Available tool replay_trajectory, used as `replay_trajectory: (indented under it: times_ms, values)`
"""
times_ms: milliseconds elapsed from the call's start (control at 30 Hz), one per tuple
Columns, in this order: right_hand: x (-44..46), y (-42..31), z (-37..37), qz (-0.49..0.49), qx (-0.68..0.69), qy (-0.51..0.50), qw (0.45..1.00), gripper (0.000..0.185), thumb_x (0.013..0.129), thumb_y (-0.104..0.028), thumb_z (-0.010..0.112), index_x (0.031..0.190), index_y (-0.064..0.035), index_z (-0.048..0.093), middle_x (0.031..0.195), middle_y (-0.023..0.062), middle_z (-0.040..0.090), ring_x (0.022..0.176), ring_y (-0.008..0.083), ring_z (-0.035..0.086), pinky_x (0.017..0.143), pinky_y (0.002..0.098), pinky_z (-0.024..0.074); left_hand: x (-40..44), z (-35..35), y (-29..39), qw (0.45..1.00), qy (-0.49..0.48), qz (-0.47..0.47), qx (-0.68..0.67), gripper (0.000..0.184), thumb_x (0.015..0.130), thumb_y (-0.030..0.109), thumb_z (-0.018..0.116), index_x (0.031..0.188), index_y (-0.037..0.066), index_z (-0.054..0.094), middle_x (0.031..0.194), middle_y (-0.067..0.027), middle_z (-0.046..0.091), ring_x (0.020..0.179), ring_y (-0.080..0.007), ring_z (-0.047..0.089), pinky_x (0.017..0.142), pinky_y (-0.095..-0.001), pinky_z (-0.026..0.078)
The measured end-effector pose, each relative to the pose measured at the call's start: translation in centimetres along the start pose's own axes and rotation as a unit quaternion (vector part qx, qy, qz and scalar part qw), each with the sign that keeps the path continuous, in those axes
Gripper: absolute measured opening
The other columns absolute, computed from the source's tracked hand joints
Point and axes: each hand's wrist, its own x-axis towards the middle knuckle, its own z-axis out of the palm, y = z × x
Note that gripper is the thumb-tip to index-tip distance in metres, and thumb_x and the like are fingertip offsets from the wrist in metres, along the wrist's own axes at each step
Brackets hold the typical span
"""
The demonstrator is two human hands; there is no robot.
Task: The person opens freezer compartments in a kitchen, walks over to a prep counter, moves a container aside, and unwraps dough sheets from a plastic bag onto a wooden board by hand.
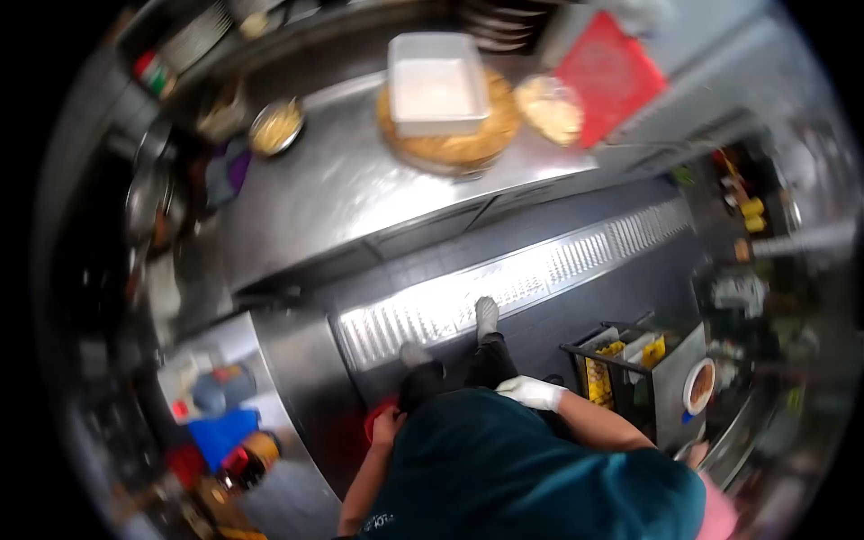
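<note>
My bare left hand (pixel 388 423) is low beside my left leg, its fingers curled at the edge of a red, round-rimmed object (pixel 370 419). Most of that object is hidden, so its kind is unclear. On my right side, my right hand (pixel 533 393) wears a white glove and lies against the hem of my teal shirt (pixel 504 468). Its fingers look stretched out, and I see nothing in them. The black metal-framed rack (pixel 607 355) with yellow-marked packs stands nearest to that hand.
Ahead runs a steel counter (pixel 333 198) with a white rectangular tub (pixel 436 85) on a round wooden board (pixel 504 135), a red cutting board (pixel 612 81) and a bowl (pixel 276 126) of pale food. A metal drain grate (pixel 576 256) crosses the floor. Left is a worktop (pixel 297 468); right, a plate (pixel 699 385).
</note>
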Motion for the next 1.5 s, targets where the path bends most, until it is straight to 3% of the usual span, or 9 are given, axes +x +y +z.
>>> replay_trajectory:
  times_ms: [100, 267, 367, 400, 500, 633, 800, 933, 1500]
  values:
    - [0.9, 9.9, -5.6, -0.317, -0.323, -0.059, 0.89, 0.038, 0.103, -0.037, 0.061, 0.122, -0.0052, 0.069, 0.119, 0.01, 0.07, 0.114, 0.0216, 0.064, 0.095, 0.0326, 0.051, -4.7, -1.5, 5.1, 0.995, -0.044, -0.039, -0.086, 0.028, 0.092, 0.025, 0.071, 0.108, 0.002, 0.07, 0.097, -0.0222, 0.072, 0.095, -0.0392, 0.071, 0.083, -0.0439, 0.056]
    - [3.1, 3.1, -9.5, 0.206, -0.132, -0.164, 0.956, 0.074, 0.096, -0.064, 0.058, 0.141, -0.0057, 0.06, 0.141, 0.0172, 0.061, 0.127, 0.0282, 0.057, 0.102, 0.0363, 0.0491, -13.2, -1.4, 8.6, 0.901, -0.27, -0.235, -0.247, 0.027, 0.097, 0.022, 0.066, 0.112, 0.0, 0.071, 0.111, -0.0167, 0.073, 0.109, -0.03, 0.068, 0.093, -0.0399, 0.051]
    - [11.8, -2.4, -12.5, 0.179, -0.241, -0.247, 0.921, 0.067, 0.098, -0.057, 0.059, 0.134, -0.0003, 0.062, 0.129, 0.0151, 0.067, 0.12, 0.0277, 0.062, 0.102, 0.0371, 0.0482, -14.6, -1.0, 12.9, 0.859, -0.235, -0.276, -0.362, 0.033, 0.101, 0.026, 0.06, 0.119, 0.001, 0.071, 0.115, -0.0158, 0.073, 0.109, -0.0275, 0.067, 0.096, -0.0389, 0.05]
    - [16.3, 1.3, -13.4, -0.114, -0.325, -0.113, 0.932, 0.059, 0.1, -0.052, 0.059, 0.13, -0.0018, 0.064, 0.128, 0.0152, 0.067, 0.118, 0.0252, 0.063, 0.101, 0.036, 0.0491, -13.5, -0.6, 14.4, 0.861, -0.236, -0.282, -0.352, 0.035, 0.101, 0.028, 0.059, 0.12, 0.002, 0.071, 0.116, -0.0155, 0.073, 0.109, -0.0267, 0.067, 0.096, -0.0383, 0.049]
    - [26.6, -7.6, -13.4, -0.119, 0.241, -0.018, 0.963, 0.08, 0.103, -0.064, 0.044, 0.146, 0.0036, 0.047, 0.141, 0.0198, 0.059, 0.133, 0.0301, 0.055, 0.114, 0.043, 0.0407, -11.5, 5.0, 13.0, 0.825, -0.319, -0.347, -0.311, 0.04, 0.103, 0.032, 0.056, 0.123, 0.001, 0.071, 0.116, -0.0144, 0.074, 0.106, -0.0236, 0.067, 0.096, -0.0359, 0.049]
    - [37.8, -20.2, -12.2, -0.264, 0.623, -0.007, 0.736, 0.099, 0.1, -0.073, 0.032, 0.159, 0.0046, 0.017, 0.164, 0.0257, 0.024, 0.151, 0.0374, 0.03, 0.125, 0.0477, 0.0242, -10.8, 10.7, 9.5, 0.754, -0.405, -0.382, -0.348, 0.044, 0.101, 0.038, 0.058, 0.121, 0.002, 0.072, 0.114, -0.0135, 0.074, 0.106, -0.0211, 0.066, 0.096, -0.0347, 0.048]
    - [43.4, -25.5, -9.6, -0.241, 0.776, 0.014, 0.583, 0.099, 0.095, -0.076, 0.036, 0.163, -0.0079, 0.012, 0.17, 0.0144, 0.014, 0.156, 0.0343, 0.018, 0.125, 0.0546, 0.0205, -3.2, 13.0, 9.0, 0.865, -0.502, -0.02, 0.002, 0.032, 0.098, 0.028, 0.055, 0.107, 0.003, 0.073, 0.106, -0.0216, 0.072, 0.101, -0.0385, 0.069, 0.084, -0.0478, 0.056]
    - [44.1, -24.5, -8.9, -0.263, 0.745, -0.017, 0.613, 0.099, 0.096, -0.076, 0.036, 0.163, -0.0077, 0.011, 0.17, 0.0157, 0.014, 0.156, 0.0363, 0.017, 0.126, 0.053, 0.0193, 6.0, 18.6, 11.5, 0.962, -0.164, 0.082, -0.203, 0.037, 0.099, 0.039, 0.061, 0.11, 0.004, 0.066, 0.106, -0.019, 0.067, 0.098, -0.036, 0.067, 0.085, -0.045, 0.055]
    - [38.3, -16.1, -5.7, -0.201, 0.63, 0.165, 0.732, 0.055, 0.097, -0.055, 0.052, 0.129, -0.0093, 0.057, 0.131, 0.0105, 0.058, 0.121, 0.03, 0.056, 0.106, 0.049, 0.0452, 6.1, 28.9, 9.3, 0.695, -0.578, 0.03, -0.426, 0.039, 0.1, 0.041, 0.061, 0.09, 0.004, 0.068, 0.079, -0.0087, 0.062, 0.079, -0.0187, 0.06, 0.078, -0.0367, 0.047]
